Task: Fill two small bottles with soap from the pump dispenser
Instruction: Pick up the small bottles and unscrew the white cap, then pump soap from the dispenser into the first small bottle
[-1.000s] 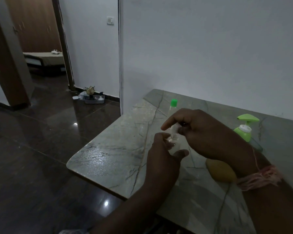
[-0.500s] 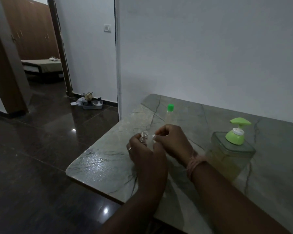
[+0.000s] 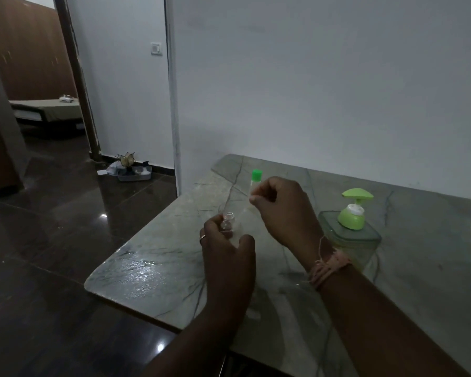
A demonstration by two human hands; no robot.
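Left hand [image 3: 227, 247]: grips a small clear bottle [image 3: 228, 221], mouth uncapped, above the worktop [image 3: 158, 270].
Right hand [image 3: 280, 210]: fingers curled, pinching something too small to identify.
Second bottle [image 3: 254, 183]: green-capped, behind the right hand.
Pump dispenser [image 3: 351, 227]: stands at right, apart from both hands.

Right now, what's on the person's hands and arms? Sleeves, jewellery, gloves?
No gloves, and no sleeves in view; both forearms are bare. The left hand wears a ring on one finger. The right hand has a pinkish frayed thread band tied round its wrist.
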